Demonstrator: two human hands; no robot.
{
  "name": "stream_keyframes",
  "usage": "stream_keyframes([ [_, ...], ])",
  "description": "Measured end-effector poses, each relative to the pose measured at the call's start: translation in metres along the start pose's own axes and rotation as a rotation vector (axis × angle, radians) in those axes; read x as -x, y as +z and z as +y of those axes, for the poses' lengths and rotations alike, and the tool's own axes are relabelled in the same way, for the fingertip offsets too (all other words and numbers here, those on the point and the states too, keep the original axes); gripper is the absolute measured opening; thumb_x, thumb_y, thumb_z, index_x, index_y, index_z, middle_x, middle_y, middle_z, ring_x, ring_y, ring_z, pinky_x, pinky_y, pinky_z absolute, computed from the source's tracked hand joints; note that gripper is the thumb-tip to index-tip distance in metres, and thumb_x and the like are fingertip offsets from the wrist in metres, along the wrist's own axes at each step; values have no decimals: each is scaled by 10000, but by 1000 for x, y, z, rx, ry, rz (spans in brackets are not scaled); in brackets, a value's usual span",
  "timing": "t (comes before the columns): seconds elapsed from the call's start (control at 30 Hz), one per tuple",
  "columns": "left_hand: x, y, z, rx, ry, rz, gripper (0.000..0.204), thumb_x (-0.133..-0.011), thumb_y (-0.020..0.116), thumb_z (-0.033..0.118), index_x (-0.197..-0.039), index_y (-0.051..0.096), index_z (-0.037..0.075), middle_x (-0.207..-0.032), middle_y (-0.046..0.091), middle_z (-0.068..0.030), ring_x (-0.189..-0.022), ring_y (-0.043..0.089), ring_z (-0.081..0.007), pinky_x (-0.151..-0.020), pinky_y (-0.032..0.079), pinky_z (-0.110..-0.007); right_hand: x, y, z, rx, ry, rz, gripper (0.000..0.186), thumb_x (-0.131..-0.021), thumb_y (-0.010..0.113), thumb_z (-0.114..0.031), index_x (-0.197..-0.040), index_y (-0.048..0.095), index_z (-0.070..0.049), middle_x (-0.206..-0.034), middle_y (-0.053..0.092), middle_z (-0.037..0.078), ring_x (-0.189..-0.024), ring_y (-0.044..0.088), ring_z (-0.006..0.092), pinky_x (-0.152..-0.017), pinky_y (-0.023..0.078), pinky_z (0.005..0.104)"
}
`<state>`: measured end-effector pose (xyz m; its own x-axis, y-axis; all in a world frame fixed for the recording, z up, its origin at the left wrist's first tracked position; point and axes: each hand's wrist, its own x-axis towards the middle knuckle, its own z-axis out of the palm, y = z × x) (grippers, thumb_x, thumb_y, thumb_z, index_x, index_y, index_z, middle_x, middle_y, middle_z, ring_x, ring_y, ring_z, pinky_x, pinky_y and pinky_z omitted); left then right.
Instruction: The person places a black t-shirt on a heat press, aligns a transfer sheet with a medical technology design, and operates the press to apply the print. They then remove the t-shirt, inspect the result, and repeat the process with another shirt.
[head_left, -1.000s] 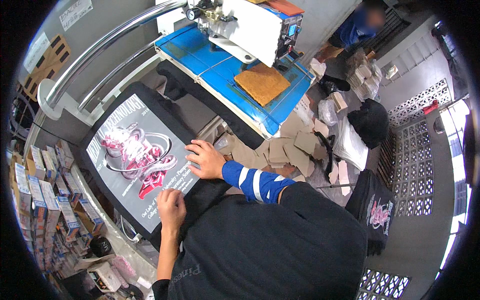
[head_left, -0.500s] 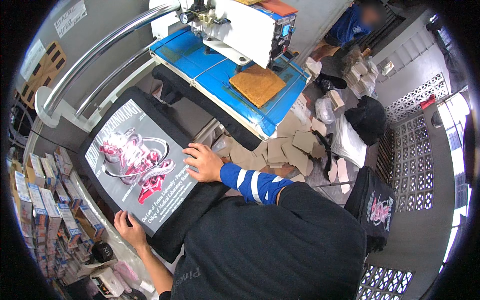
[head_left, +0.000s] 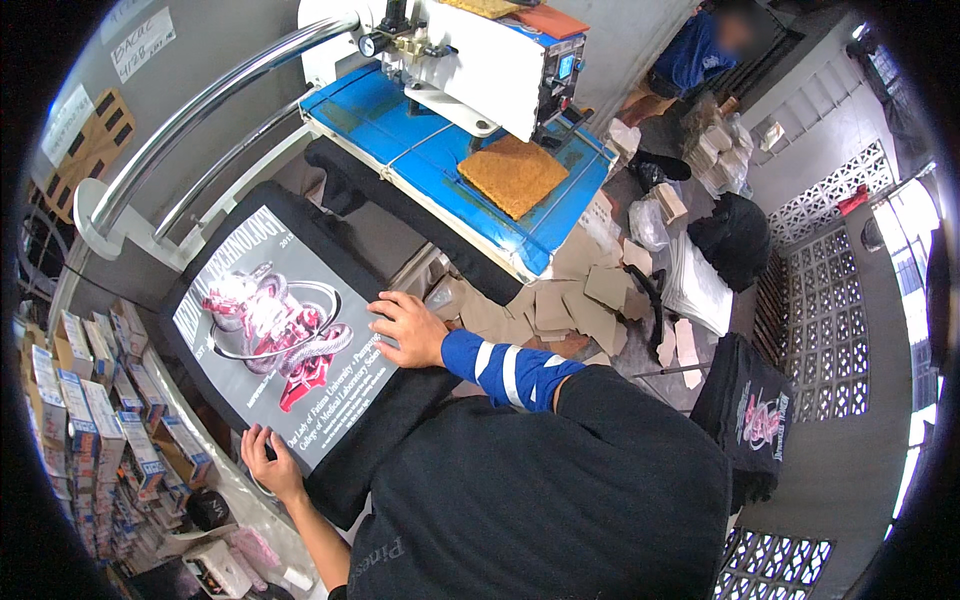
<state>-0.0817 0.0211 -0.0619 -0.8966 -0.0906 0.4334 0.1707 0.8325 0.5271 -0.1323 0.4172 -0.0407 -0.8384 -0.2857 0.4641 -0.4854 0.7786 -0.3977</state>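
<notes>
Head view, looking down; I see 2 bare hands on a black garment (head_left: 395, 400) laid flat over a platen, with a grey printed transfer sheet (head_left: 275, 335) lying on top of it; the sheet carries a pink and red graphic with white lettering, which I leave unread.

Left hand (head_left: 268, 462) sits at the near left corner of the sheet; fingers curled over its edge, thumb alongside; whether it pinches the sheet or only presses it, I cannot tell. Right hand (head_left: 408, 326) lies palm down on the right edge of the sheet; fingers slightly spread and flat; its sleeve is blue with white stripes.

Sheet placement: centred on the garment, black fabric showing all round it; garment hangs off the platen toward my body.

Surroundings: heat press machine (head_left: 480, 60) with a blue bed beyond the platen; a brown pad (head_left: 512, 172) rests on that bed; cardboard scraps (head_left: 570, 300) litter the floor to the right; a stack of printed black shirts (head_left: 745, 420) stands further right; small boxes (head_left: 80, 400) line the left side; another person (head_left: 700, 55) in blue crouches at the far right.
</notes>
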Motion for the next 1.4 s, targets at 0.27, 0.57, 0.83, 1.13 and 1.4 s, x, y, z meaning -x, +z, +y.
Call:
stream_keyframes([
  [0.27,2,4,-5,14,-12,31,174,-889,680,20,-1058,721,11,-1231,697,-156,-1261,584,-366,-1093,431,-466,-2,-2,-1,-1,-1,6,298,-821,741,-303,-1028,698,-92,-1319,598,115,-1322,481,367,-1064,444,509],
  [0.57,2,8,-7,-21,-14,8,245,-874,645,9,-1112,701,6,-1255,665,-162,-1264,560,-357,-1106,410,-468,-8,-5,-1,-26,55,-72,318,-799,744,-283,-1036,665,-85,-1306,575,114,-1301,469,364,-1043,449,521],
  [0.83,-6,7,-7,-101,13,-41,317,-834,635,4,-1150,660,6,-1178,642,-163,-1209,556,-369,-1074,410,-488,-28,-2,-8,38,163,-156,206,-842,707,-252,-978,676,-100,-1230,605,95,-1230,506,349,-991,447,543],
  [1.13,10,-23,-28,-93,-393,42,362,-900,687,73,-1244,642,-31,-1074,652,-166,-995,629,-294,-869,512,-405,-20,-16,26,-70,575,15,221,-870,706,-228,-963,722,-28,-1022,709,209,-994,674,429,-907,533,507],
  [1.4,54,-35,-56,382,-791,-256,286,-947,707,100,-1116,672,-127,-782,690,-81,-587,572,-111,-539,469,-257,-1,-22,33,-209,852,-235,238,-880,710,-260,-980,788,-59,-982,744,239,-969,720,409,-907,565,483],
])
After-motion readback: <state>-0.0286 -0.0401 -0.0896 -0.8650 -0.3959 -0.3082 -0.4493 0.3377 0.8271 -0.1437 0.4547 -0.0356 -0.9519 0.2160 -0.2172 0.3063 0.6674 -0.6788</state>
